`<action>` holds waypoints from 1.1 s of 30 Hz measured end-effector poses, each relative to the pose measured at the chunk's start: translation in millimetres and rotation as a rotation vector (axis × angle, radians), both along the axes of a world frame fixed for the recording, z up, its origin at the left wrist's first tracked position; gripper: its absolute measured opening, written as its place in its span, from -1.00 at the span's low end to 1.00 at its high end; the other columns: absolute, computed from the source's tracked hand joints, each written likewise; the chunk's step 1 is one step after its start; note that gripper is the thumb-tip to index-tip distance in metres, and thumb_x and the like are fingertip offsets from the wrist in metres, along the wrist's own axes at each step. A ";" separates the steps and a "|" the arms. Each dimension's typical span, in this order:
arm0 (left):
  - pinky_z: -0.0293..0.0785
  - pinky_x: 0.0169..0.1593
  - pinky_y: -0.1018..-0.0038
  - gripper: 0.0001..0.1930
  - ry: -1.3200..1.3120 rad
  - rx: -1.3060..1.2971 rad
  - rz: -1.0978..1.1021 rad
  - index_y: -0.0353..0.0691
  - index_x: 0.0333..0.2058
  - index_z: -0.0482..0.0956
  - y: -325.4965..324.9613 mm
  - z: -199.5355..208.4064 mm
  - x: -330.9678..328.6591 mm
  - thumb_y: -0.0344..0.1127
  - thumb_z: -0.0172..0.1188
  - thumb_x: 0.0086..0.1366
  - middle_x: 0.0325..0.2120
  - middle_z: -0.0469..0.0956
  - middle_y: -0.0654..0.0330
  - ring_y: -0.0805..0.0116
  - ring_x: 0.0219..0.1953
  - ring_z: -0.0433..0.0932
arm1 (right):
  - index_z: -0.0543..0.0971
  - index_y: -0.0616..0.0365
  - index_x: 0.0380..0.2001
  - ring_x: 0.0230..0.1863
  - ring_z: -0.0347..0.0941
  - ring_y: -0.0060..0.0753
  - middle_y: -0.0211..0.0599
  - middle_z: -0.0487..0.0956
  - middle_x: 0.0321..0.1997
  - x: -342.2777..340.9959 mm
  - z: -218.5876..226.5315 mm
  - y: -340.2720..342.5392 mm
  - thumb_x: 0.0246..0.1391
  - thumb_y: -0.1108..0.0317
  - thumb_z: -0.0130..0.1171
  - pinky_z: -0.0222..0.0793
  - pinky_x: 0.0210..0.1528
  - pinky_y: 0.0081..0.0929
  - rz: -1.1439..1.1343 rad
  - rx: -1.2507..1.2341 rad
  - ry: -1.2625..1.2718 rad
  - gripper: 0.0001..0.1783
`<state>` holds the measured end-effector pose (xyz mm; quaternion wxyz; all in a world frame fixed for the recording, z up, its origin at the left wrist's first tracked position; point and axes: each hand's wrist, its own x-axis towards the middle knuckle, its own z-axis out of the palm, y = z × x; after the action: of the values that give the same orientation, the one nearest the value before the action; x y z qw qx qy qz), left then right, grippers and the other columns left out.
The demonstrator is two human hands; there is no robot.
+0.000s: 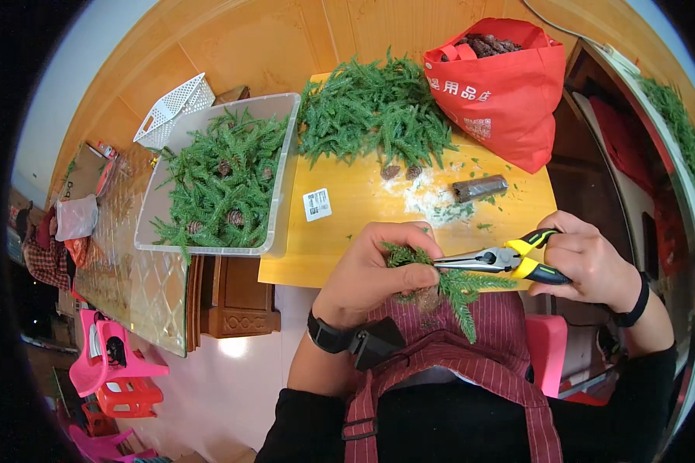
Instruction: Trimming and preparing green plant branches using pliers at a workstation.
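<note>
My left hand (374, 270) is closed round a green artificial pine sprig (471, 286), whose needles stick out on both sides of the fingers. Something brown, perhaps a pine cone, shows partly under the thumb. In my right hand (591, 258) are long-nose pliers (496, 259) with yellow and black handles. Their handles stand somewhat apart. The jaw tips reach the sprig beside my left thumb; what they touch there is too small to make out. Both hands are above the near edge of the yellow table (309, 247).
A clear plastic bin (282, 208) holds sprigs with pine cones. Behind lies a heap of green sprigs (374, 108); a red bag (502, 92) of pine cones stands at right. A dark roll (480, 188) lies by white powder (428, 197). A white basket (174, 112) sits behind the bin.
</note>
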<state>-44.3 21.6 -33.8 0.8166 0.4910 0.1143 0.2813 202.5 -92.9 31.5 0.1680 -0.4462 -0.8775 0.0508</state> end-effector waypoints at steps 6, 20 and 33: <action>0.15 -0.57 0.68 -0.75 0.016 0.099 0.016 -0.33 -0.44 0.51 0.1 3.9 -1.3 -0.40 0.36 -0.11 -0.55 0.38 0.21 0.56 -0.60 0.30 | 0.45 0.22 -0.62 -0.25 0.37 -0.07 -0.24 0.41 -0.54 6.6 -2.4 1.0 -0.29 0.12 0.33 0.30 -0.17 -0.27 0.009 -0.148 0.085 -0.61; 0.17 -0.45 0.62 -0.71 -0.017 -0.027 -0.100 -0.29 -0.52 0.46 -0.8 -4.9 -1.1 -0.37 0.41 -0.18 -0.58 0.37 0.25 0.49 -0.51 0.30 | 0.45 0.19 -0.63 -0.12 0.35 -0.06 -0.28 0.49 -0.40 8.8 1.4 14.2 -0.32 0.13 0.35 0.29 -0.13 -0.25 0.091 -0.079 0.071 -0.63; 0.09 -0.50 0.63 -0.68 -0.106 -0.172 -0.230 -0.23 -0.59 0.45 -4.7 -11.2 6.5 -0.27 0.46 -0.23 -0.63 0.29 0.35 0.56 -0.56 0.22 | 0.43 0.14 -0.66 -0.18 0.37 -0.11 -0.33 0.47 -0.46 8.0 -3.7 18.6 -0.32 0.14 0.34 0.31 -0.18 -0.31 0.127 -0.011 0.038 -0.64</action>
<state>-37.8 16.9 -45.0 0.8872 0.4136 0.0376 0.2009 210.5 -74.3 27.9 0.1786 -0.3898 -0.9003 0.0748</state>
